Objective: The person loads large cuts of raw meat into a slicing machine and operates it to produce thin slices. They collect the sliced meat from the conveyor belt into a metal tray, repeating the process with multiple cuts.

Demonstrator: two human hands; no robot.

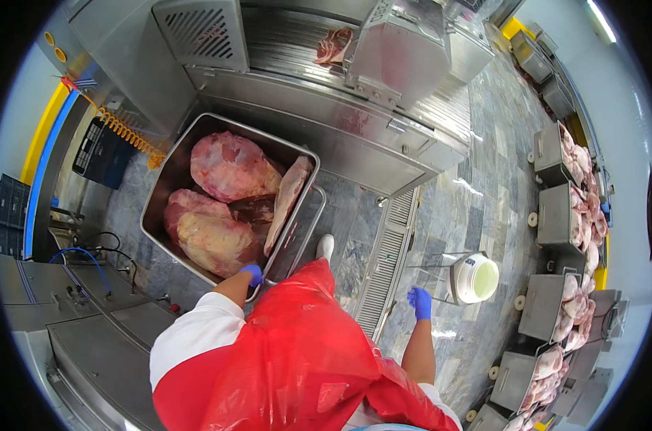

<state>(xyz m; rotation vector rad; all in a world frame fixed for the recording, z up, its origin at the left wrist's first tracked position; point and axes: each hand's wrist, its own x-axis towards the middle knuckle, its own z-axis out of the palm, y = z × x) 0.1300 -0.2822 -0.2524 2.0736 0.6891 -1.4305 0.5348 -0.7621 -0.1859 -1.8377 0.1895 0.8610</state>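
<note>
— Under the left hand [252, 274], what's there?
— Its gloved fingers curl around the rim of the steel meat cart [169, 169], holding it.
— And the right hand [420, 302]?
— Hanging free, fingers loosely open, near a white bucket [474, 278].

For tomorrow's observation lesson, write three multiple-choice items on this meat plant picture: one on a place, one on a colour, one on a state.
1. Where is the left hand?
A. on the rim of the meat cart
B. on the white bucket
C. on the floor drain

2. What colour are the gloves?
A. yellow
B. blue
C. black

3. What is the right hand doing?
A. gripping a knife
B. lifting a meat cut
C. hanging free, holding nothing

Answers:
1 A, the fingers rest on the cart's near rim.
2 B, both hands wear blue.
3 C, it hangs over the floor beside the red apron.
</note>
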